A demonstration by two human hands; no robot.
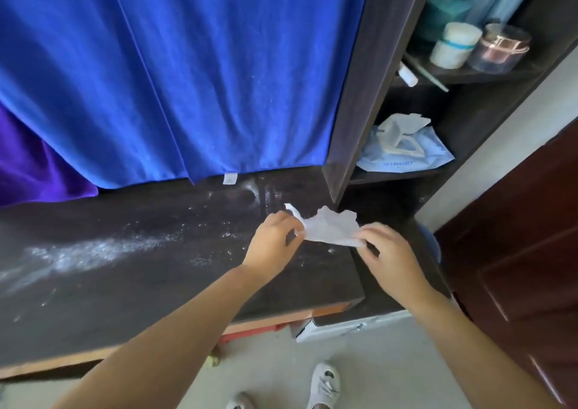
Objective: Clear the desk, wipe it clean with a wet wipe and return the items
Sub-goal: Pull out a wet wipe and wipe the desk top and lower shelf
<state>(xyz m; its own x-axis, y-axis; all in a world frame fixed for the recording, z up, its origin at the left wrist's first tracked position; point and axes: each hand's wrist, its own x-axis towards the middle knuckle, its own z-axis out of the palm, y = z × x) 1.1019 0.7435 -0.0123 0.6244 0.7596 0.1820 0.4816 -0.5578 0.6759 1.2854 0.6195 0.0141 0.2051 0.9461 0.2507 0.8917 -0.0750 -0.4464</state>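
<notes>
Over the right end of the dark desk (162,271) we hold a white wet wipe (331,228) stretched between both hands, a little above the surface. Our left hand (275,239) comes in from the lower left on a long bare forearm, wrist slightly bent, its fingers curled and pinching the wipe's left edge, where a thin twisted corner sticks up past the knuckles. Our right hand (387,252) reaches in from the lower right, back of the hand upward, fingers curled and pinching the wipe's right lower corner. The sheet between them is crumpled and only partly spread.

Below the hands the desk carries a long smear of white powder (90,252) running to the left, with more specks near the back edge. A blue cloth (187,74) hangs behind the desk, its hem just reaching the desktop. To the right stands a dark shelf unit (353,96); on one shelf lies a pale blue wipes pack (406,155) with a sheet poking out of its opening. Our white shoes (325,383) show on the floor beneath.
</notes>
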